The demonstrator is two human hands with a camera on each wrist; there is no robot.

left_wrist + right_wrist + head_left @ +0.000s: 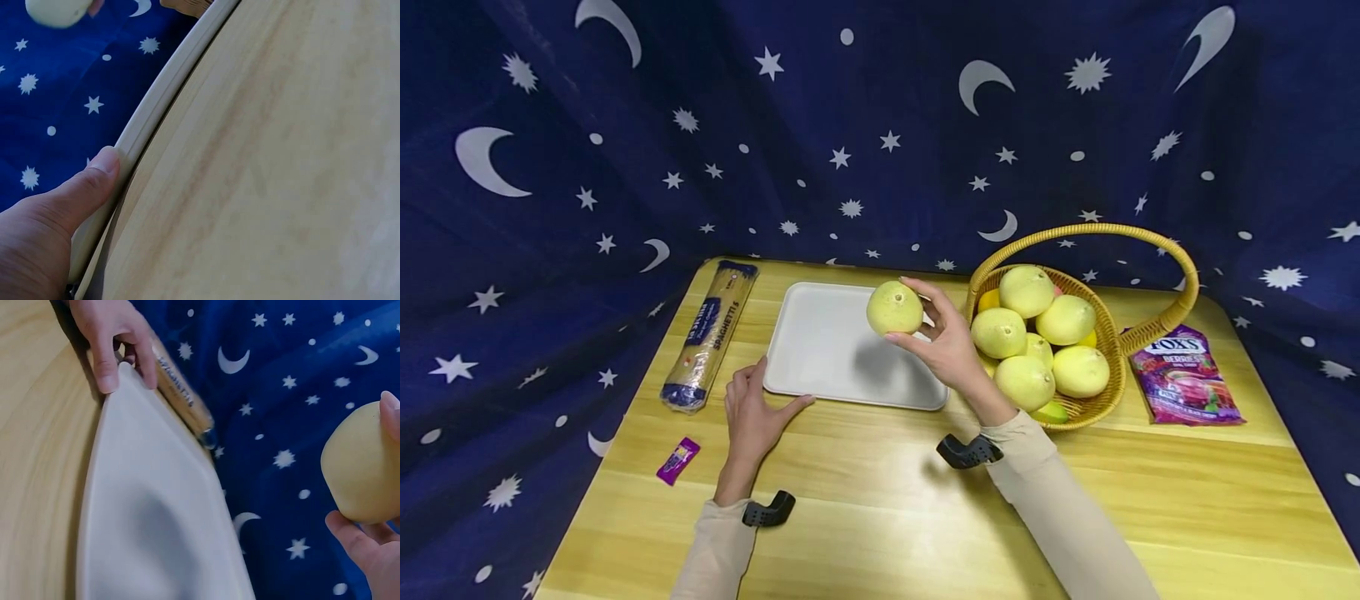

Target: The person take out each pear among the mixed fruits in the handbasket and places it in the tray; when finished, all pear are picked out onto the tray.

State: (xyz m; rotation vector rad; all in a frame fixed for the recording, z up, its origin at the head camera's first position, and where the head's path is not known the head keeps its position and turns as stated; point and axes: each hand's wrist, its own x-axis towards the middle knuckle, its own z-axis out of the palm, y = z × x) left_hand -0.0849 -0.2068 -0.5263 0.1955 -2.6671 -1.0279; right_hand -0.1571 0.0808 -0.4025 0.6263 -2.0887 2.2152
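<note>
Holding fruit (891, 310) btwn SPAGHETTI pkt (711, 337) & FOX'S (1183, 379)

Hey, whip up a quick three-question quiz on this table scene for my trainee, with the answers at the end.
1. What does the right hand hold above the tray? A) candy bag B) round yellow-green fruit C) small purple packet
2. True or false: in the head view, the spaghetti packet lies left of the tray.
3. Fill in: the left hand touches the tray at its near ... corner.
Key: 1. B; 2. True; 3. left
</note>
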